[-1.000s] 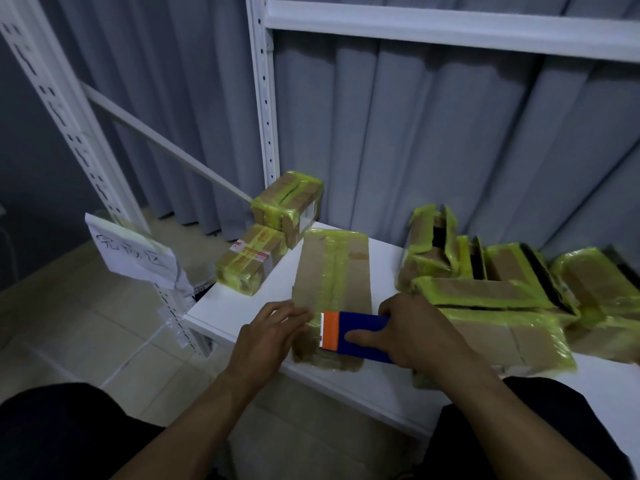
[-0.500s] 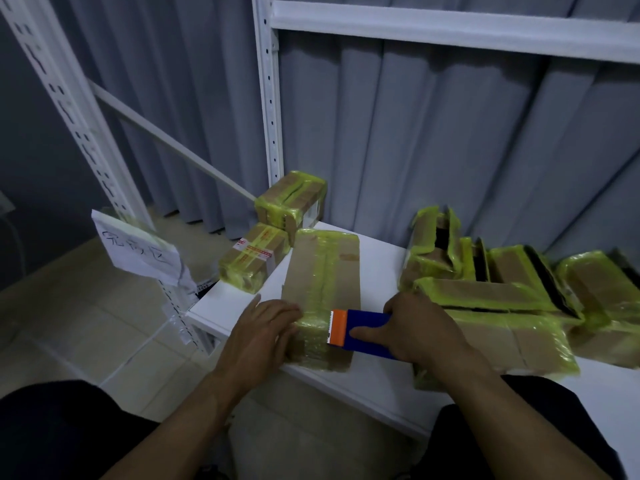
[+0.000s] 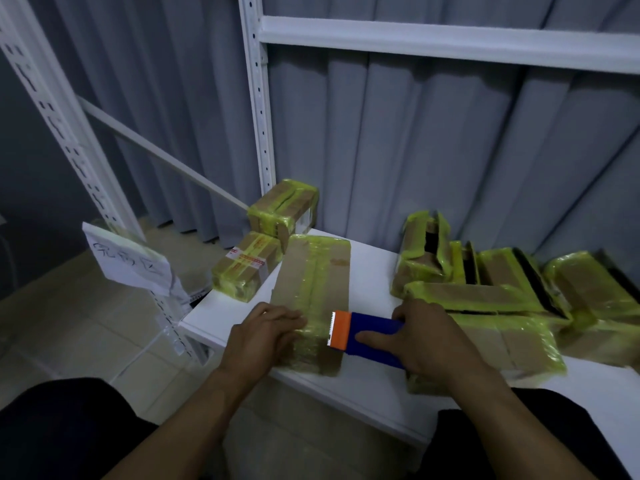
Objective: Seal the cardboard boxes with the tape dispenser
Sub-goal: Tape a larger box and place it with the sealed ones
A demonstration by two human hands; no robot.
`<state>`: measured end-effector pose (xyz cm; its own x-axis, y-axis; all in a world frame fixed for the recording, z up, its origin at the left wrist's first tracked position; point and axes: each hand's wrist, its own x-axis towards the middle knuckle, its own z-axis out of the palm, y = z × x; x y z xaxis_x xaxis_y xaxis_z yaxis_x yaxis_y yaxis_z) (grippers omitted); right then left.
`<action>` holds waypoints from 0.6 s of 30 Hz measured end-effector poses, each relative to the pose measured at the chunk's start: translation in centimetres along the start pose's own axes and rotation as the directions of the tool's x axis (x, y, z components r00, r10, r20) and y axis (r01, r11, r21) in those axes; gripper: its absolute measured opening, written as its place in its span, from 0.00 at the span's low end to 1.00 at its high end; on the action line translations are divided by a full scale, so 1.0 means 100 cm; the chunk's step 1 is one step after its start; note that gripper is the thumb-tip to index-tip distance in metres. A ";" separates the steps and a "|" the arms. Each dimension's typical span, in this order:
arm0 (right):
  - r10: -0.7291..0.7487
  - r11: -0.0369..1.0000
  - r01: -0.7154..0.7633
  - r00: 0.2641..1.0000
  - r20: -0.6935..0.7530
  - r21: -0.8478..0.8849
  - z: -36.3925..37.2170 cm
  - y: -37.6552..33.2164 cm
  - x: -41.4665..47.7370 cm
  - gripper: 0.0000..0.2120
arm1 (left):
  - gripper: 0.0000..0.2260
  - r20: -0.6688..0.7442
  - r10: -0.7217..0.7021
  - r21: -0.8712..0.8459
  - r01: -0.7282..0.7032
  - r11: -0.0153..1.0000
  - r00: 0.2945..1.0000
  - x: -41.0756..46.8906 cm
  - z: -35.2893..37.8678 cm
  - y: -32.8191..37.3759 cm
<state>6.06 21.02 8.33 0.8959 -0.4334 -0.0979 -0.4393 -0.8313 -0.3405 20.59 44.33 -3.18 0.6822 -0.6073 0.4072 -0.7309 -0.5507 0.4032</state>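
One white shelf (image 3: 374, 271), grey curtain (image 3: 415, 150) behind — left hand (image 3: 263, 337) flat on box (image 3: 311, 271), right hand (image 3: 433, 337) grasping tape dispenser (image 3: 367, 332).

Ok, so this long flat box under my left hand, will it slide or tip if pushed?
Likely slides, not tips: the long flat box lies on its broad face on the smooth white shelf. Its glossy taped surface looks slick, so the left hand may slip. Its near end reaches the shelf's edge, so pulling could overhang it.
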 end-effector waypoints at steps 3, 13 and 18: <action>0.020 1.000 -0.021 1.000 0.019 0.005 0.002 0.007 0.000 0.33 | 0.14 -0.009 0.044 0.056 -0.043 0.997 0.999 -0.003 0.000 -0.001; -0.013 0.997 0.016 0.999 0.032 -0.081 0.022 0.009 0.022 0.32 | 0.23 0.037 0.075 0.249 -0.082 0.965 0.997 -0.001 0.000 0.015; 0.003 0.998 0.001 0.998 0.061 -0.057 0.026 0.011 0.017 0.34 | 0.14 0.080 0.133 0.219 -0.147 0.965 0.988 0.010 0.006 0.025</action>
<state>7.30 20.26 5.39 0.8971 -0.4136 -0.1554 -0.4417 -0.8501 -0.2868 19.42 42.00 -2.19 0.5752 -0.7189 0.3903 -0.8101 -0.5670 0.1494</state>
